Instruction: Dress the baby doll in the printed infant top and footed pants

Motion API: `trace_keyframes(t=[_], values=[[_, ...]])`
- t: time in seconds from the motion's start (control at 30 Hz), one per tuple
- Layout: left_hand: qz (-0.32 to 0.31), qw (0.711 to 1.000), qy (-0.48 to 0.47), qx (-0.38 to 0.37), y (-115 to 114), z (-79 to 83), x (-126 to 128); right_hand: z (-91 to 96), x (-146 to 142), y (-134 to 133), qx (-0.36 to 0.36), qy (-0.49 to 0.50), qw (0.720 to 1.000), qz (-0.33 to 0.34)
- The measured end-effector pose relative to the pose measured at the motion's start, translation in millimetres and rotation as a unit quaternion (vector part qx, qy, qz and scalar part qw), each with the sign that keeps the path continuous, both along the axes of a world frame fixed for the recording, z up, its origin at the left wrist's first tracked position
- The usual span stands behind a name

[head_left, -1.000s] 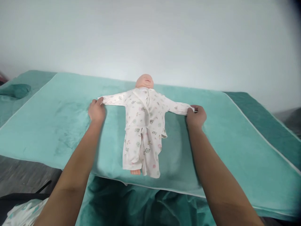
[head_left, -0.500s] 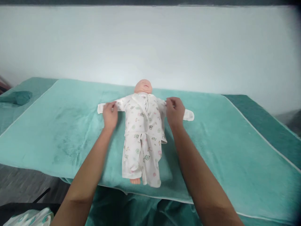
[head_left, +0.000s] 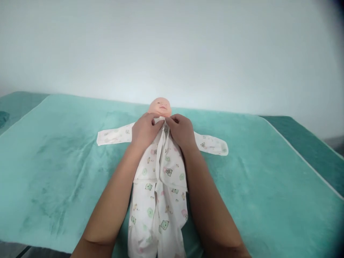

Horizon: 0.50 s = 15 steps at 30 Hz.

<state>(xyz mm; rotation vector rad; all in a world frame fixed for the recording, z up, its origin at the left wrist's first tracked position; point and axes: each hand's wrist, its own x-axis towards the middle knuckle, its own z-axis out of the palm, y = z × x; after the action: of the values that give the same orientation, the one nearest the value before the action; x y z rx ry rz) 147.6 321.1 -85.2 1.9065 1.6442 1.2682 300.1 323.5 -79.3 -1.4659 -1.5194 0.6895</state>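
A baby doll (head_left: 160, 106) lies on its back, dressed in a white baby shirt (head_left: 172, 157) printed with small animals and matching trousers (head_left: 146, 215). At the shirt's neckline, just below the doll's chin, my left hand (head_left: 147, 129) pinches one front edge. My right hand (head_left: 180, 129) pinches the other front edge, thumbs close together. Below my fingers the two front panels part slightly down the middle. Both sleeves stretch out sideways, and their ends cover the doll's hands. Whatever fastener sits between my fingertips is hidden.
A light green towel (head_left: 67, 161) is spread under the doll, over a darker green cover (head_left: 298, 136) that shows at the right. Behind the far edge rises a plain pale wall (head_left: 172, 50). The grey floor (head_left: 40, 252) shows at the lower left.
Both hands have moved inward from the doll's sleeves to the shirt's neckline and taken hold of its front edges. The view has shifted closer to the doll.
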Motion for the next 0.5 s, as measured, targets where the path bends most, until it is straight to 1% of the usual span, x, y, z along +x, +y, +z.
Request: trace_keyframes(t=[0.07,0.17,0.33,0.4,0.5], values=[[-0.011,1.0,0.002,-0.013,1,-0.8,-1,1.1,-4,0,0.003,0.039,0.999,-0.014],[-0.046,0.998,-0.019,-0.023,3,-1.5,-4,0.9,-8,-1,-0.009,0.075,0.997,-0.019],[-0.059,0.996,-0.065,0.0,9,-5.7,-6,0.0,-9,-1,0.018,0.167,0.986,-0.007],[-0.066,0.995,-0.075,0.014,11,-7.2,-7,1.4,-10,-1,0.023,0.17,0.985,-0.003],[-0.072,0.994,-0.075,0.018,9,-6.4,-7,3.5,-10,2,0.037,0.131,0.991,-0.001]])
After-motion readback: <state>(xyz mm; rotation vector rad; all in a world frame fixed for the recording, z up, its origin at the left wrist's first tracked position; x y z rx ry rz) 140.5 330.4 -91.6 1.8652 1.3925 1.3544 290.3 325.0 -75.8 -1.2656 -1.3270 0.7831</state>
